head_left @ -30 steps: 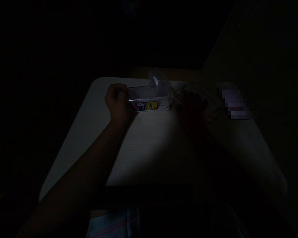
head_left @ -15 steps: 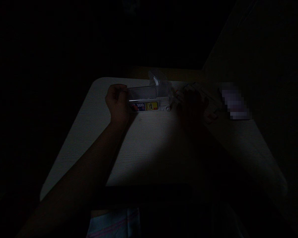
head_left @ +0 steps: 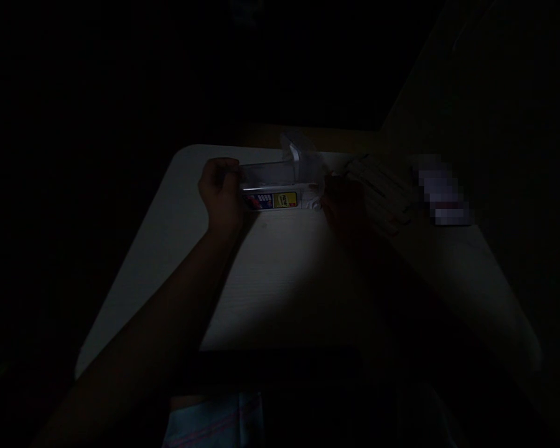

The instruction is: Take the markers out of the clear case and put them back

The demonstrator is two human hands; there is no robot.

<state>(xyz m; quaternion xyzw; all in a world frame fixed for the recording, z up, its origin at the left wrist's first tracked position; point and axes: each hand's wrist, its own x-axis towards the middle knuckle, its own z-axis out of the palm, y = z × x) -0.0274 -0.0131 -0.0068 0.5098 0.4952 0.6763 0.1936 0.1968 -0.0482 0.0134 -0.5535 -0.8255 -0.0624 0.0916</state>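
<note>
Lower left, a bare left forearm (head_left: 140,298) leading to a clenched left hand (head_left: 220,191), closed around the left end of a clear plastic box (head_left: 280,174) with a colourful printed label strip (head_left: 270,200), on a pale wood-grain desk (head_left: 280,280). At the box's right end, the right hand (head_left: 345,211), too shadowed to read its grip. Farther right, white ridged packaging (head_left: 378,186), then a pixelated blur (head_left: 443,196).

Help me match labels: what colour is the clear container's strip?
The label strip is yellow, blue and red; head view.
</note>
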